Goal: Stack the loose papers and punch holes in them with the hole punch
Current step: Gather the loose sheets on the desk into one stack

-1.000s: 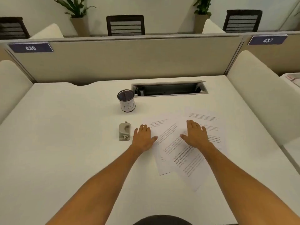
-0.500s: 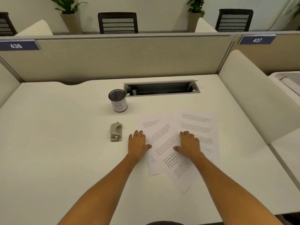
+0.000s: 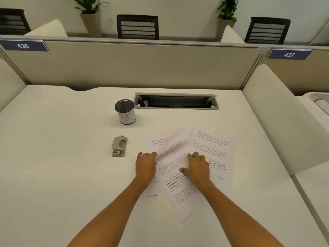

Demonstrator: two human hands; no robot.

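Several printed papers (image 3: 211, 148) lie fanned out and overlapping on the white desk (image 3: 53, 157). My left hand (image 3: 145, 167) is at their left edge, fingers curled over it and the thumb hidden beneath a sheet whose far end looks slightly raised. My right hand (image 3: 199, 169) rests flat on the middle sheets, thumb stretched out to the left. The grey hole punch (image 3: 119, 146) sits on the desk a short way left of my left hand, untouched.
A mesh pen cup (image 3: 125, 111) labelled "B1" stands behind the punch. An open cable tray (image 3: 176, 102) is sunk into the desk further back. Padded dividers (image 3: 277, 111) wall the desk at the right, left and back.
Both hands slid toward me over the papers. My left hand shifted to the sheets' left edge and its thumb went under; a middle sheet has lifted and shifted.
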